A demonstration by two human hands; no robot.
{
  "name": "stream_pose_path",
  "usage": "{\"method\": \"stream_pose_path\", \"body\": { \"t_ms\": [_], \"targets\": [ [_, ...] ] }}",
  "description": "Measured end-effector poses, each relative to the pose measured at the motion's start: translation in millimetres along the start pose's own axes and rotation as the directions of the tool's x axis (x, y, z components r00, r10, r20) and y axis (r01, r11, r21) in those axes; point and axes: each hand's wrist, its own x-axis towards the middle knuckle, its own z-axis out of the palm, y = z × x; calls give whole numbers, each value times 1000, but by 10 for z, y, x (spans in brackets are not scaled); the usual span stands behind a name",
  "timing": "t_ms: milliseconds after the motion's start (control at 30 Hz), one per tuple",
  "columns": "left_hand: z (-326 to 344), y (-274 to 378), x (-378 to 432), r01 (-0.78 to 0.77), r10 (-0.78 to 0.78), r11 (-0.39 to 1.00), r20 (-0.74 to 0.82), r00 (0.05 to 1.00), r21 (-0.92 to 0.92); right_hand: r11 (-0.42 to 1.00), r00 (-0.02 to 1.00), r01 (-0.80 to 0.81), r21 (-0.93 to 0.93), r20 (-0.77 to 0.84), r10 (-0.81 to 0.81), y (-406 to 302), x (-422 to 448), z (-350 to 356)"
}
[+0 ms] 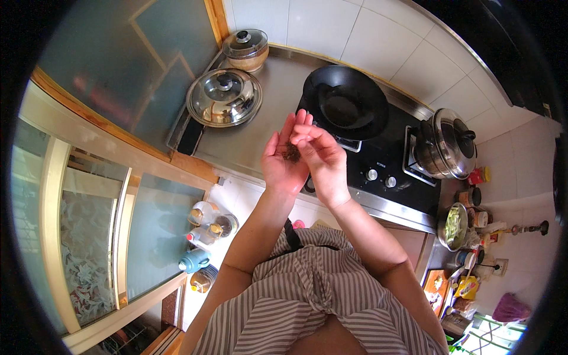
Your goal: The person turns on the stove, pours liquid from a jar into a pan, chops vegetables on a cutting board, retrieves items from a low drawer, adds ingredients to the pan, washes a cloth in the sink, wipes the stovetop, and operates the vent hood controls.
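A small heap of dark dried spice bits (291, 153) lies in the upturned palm of my left hand (282, 171). Over that palm, my right hand (327, 166) bends its fingers with thumb and fingertips close together. Whether anything is pinched between them cannot be made out. Both hands are above the front edge of the stove. Just beyond them a black wok (346, 106) sits on the left burner, with a dark, shiny bottom.
A lidded steel pot (448, 144) occupies the right burner. Left on the steel counter (279, 93) are a domed lidded pan (224, 100) and a glass-lidded pot (246, 53). At right, a bowl of cut green vegetables (453, 226) stands near jars. Bottles (204, 213) line the floor.
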Motion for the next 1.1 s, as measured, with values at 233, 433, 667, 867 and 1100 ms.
{"method": "stream_pose_path", "body": {
  "t_ms": [233,433,667,867,1100],
  "targets": [
    [147,40,-68,-16,16,999,-3,1000,51,926,995,-73,371,85,45,-40,70,33],
    [190,-47,-58,-178,67,904,281,957,389,688,829,544,-480,431,-356,-59,224,193],
    [308,103,-133,-445,143,766,552,822,464,528,745,658,-537,567,-351,-123,270,417],
    [359,92,-90,-474,188,735,526,829,485,451,700,701,-553,653,-289,-151,335,460],
    [390,104,-59,-506,232,703,510,828,500,424,726,679,-599,634,-267,1,347,399]
  ]
}}
